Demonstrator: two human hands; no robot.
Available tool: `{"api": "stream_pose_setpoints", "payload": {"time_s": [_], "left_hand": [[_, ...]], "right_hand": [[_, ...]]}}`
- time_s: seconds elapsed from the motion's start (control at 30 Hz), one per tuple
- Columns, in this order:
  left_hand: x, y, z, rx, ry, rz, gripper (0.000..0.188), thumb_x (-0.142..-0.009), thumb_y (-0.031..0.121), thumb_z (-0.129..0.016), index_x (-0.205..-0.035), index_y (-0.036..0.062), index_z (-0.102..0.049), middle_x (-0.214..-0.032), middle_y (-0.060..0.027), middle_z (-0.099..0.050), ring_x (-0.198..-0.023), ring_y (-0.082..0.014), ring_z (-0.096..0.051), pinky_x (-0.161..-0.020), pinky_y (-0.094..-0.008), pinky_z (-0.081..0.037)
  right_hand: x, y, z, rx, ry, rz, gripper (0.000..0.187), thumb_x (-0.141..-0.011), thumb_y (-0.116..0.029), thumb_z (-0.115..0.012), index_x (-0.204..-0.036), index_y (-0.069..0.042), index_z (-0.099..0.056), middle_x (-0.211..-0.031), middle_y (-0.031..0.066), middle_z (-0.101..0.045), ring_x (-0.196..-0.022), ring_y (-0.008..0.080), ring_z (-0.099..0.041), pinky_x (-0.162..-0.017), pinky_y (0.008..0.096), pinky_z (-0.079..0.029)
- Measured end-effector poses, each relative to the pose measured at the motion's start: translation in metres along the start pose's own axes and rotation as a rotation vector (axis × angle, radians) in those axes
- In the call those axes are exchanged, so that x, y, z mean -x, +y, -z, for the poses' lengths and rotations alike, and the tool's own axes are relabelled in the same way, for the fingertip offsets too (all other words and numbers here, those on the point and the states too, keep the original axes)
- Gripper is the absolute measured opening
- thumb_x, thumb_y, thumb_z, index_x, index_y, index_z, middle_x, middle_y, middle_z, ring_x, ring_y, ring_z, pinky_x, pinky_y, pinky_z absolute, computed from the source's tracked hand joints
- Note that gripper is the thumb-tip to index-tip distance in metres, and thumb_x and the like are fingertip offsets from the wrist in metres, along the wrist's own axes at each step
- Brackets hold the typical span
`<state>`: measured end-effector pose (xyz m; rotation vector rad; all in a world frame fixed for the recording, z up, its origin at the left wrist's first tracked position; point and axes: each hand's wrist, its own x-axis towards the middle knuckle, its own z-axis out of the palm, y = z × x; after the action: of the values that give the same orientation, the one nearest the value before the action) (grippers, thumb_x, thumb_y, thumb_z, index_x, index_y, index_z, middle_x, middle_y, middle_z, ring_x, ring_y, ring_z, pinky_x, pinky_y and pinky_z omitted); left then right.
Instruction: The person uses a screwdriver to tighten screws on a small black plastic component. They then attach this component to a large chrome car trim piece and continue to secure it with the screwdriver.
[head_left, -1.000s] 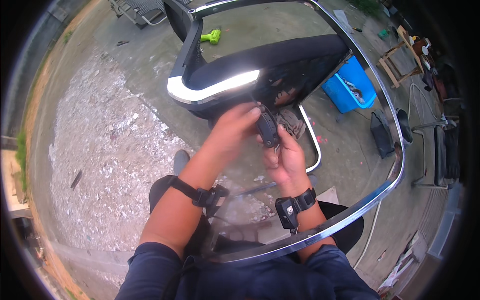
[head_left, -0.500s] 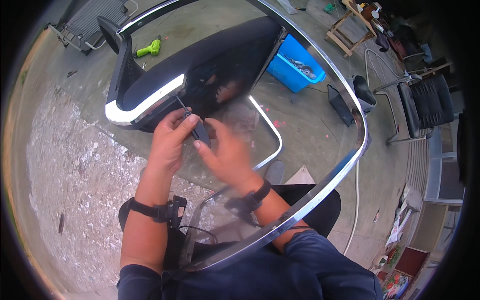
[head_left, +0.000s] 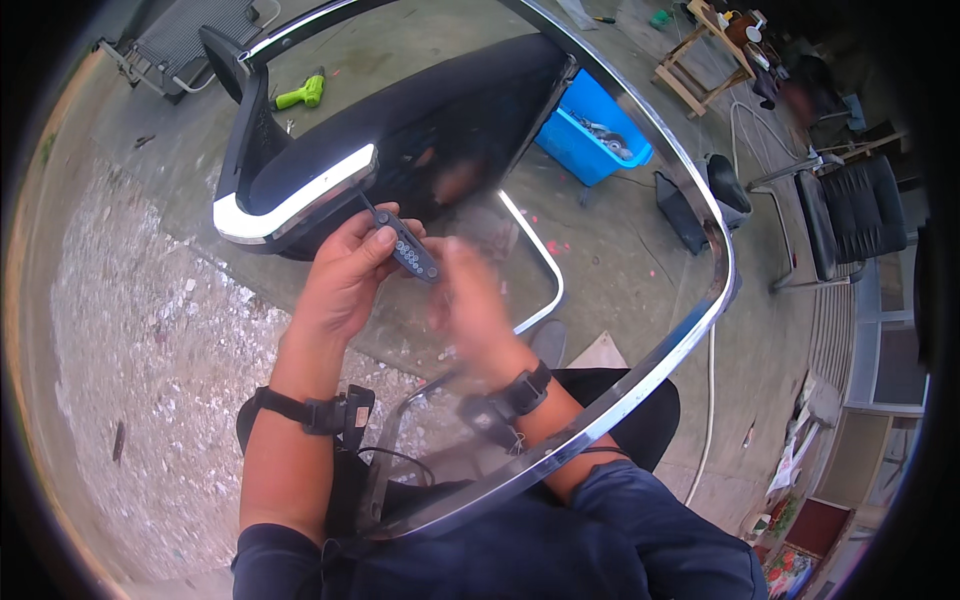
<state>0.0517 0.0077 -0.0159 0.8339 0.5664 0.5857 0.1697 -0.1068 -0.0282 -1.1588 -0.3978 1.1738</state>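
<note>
My left hand (head_left: 343, 268) is closed around a dark folding hex key set (head_left: 404, 248), thumb on top. One key points up from its handle to the underside of a chrome armrest (head_left: 290, 215); whether its tip sits in a screw cannot be made out. The armrest belongs to an overturned chair with a black seat (head_left: 440, 120). Beside the handle's lower end is my right hand (head_left: 475, 300), smeared by motion, its fingers unclear. A curved chrome tube (head_left: 715, 235) of the chair loops around both hands and crosses over my right forearm.
On the concrete beyond lie a green drill (head_left: 300, 92) and a blue bin (head_left: 585, 150) holding metal parts. A black chair (head_left: 855, 205) and a wooden stand (head_left: 705, 65) are at the right. White rubble (head_left: 190, 370) covers the ground at left.
The hex key set has turned in my left hand, so its handle now shows a broad face and points farther right. My right hand has shifted slightly right, off the handle.
</note>
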Motion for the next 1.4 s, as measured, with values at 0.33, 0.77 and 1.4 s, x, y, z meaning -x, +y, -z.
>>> {"api": "stream_pose_setpoints", "payload": {"time_s": [0.33, 0.77, 1.4], "left_hand": [[0.0, -0.003, -0.002, -0.087, 0.119, 0.016, 0.039, -0.096, 0.027, -0.065, -0.125, 0.0023, -0.056, -0.1, -0.0043, -0.065, -0.091, -0.0122, -0.062, -0.081, -0.0275, -0.048], [-0.006, -0.008, 0.014, -0.427, 0.252, -0.013, 0.053, -0.082, 0.025, -0.081, -0.118, -0.0067, -0.057, -0.111, -0.0147, -0.064, -0.101, -0.0188, -0.061, -0.087, -0.0332, -0.049], [-0.001, -0.005, 0.013, 0.016, 0.008, 0.093, 0.046, -0.098, 0.026, -0.062, -0.133, -0.0006, -0.052, -0.121, -0.0126, -0.062, -0.114, -0.0229, -0.06, -0.102, -0.0388, -0.046]], "right_hand": [[-0.005, 0.014, 0.005, -0.35, -0.084, -0.269, 0.036, -0.101, -0.035, -0.054, -0.121, -0.005, -0.057, -0.092, 0.0101, -0.066, -0.051, 0.0132, -0.053, -0.042, 0.0225, -0.04], [0.006, 0.011, -0.008, 0.422, -0.035, 0.268, 0.041, -0.098, -0.028, -0.061, -0.128, -0.002, -0.055, -0.086, 0.0044, -0.062, -0.06, 0.0071, -0.054, -0.05, 0.0212, -0.044], [-0.006, 0.01, -0.005, -0.266, -0.045, -0.231, 0.041, -0.105, -0.039, -0.039, -0.117, -0.004, -0.056, -0.086, 0.0094, -0.065, -0.045, 0.0112, -0.049, -0.039, 0.0216, -0.033]]}}
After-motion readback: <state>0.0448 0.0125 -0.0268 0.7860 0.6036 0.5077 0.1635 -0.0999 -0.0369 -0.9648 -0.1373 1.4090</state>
